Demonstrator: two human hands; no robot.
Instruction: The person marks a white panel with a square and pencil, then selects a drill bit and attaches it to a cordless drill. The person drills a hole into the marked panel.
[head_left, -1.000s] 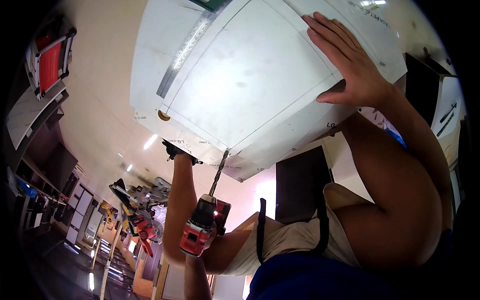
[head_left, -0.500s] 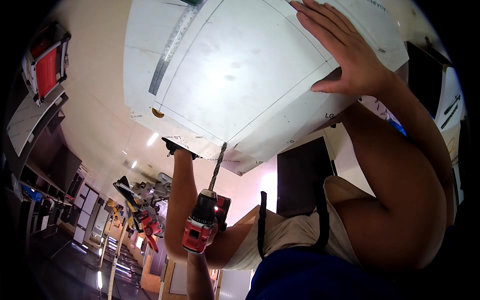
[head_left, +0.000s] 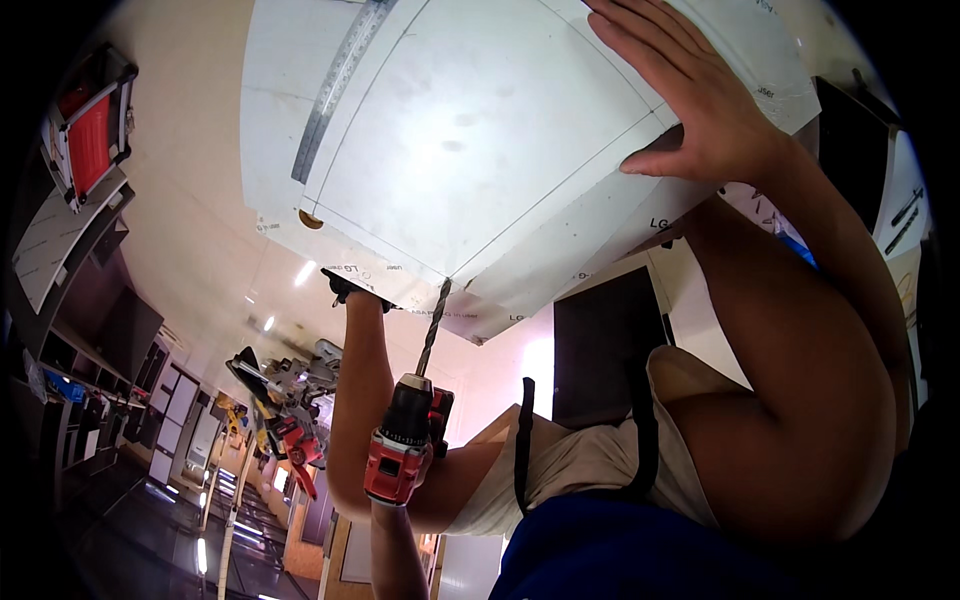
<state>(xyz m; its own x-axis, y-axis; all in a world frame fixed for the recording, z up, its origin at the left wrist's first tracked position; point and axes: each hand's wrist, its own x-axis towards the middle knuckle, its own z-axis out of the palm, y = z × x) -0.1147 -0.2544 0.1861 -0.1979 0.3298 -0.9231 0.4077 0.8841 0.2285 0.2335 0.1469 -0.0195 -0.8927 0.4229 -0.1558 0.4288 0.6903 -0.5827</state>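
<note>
My left hand (head_left: 428, 462), mostly hidden behind the tool, is closed around a red and black cordless drill (head_left: 397, 465). A long twist bit (head_left: 434, 330) points away from me, its tip at the near corner of pencil lines on a white film-covered panel (head_left: 480, 150). Whether the tip has entered the panel, I cannot tell. My right hand (head_left: 715, 125) lies flat on the panel's right side, fingers stretched out and thumb apart. A metal ruler (head_left: 340, 90) rests along the left pencil line. Below its end is a brown half-round spot (head_left: 311, 219) at another line corner.
My bare legs (head_left: 790, 350) are under and beside the panel. A red and black miter saw (head_left: 295, 430) stands to the left. Farther left is a red-and-silver framed item (head_left: 90, 140) on a bench. A dark panel (head_left: 605, 345) is below the work.
The panel and ruler sit slightly higher and more to the left in view, and the green item at the top edge is out of sight. Drill and hands keep nearly the same pose.
</note>
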